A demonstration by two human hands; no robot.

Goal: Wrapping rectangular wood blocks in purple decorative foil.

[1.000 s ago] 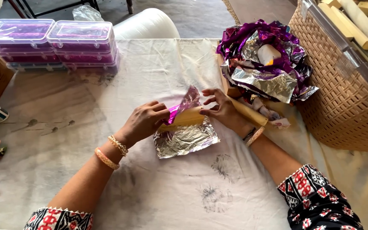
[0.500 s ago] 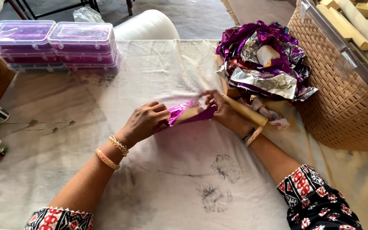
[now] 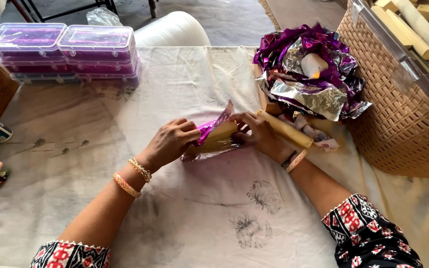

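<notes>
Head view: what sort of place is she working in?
Probably a small home workshop for wrapping by hand: cloth-covered table, heap of purple foil, wicker basket of pale sticks, stacked clear plastic boxes.

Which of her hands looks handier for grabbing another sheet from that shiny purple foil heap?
Probably the right hand. It grips the end of the half-wrapped stick nearest the foil heap, which lies just beyond it. The left hand presses the stick's far end and would have to cross over.
</notes>
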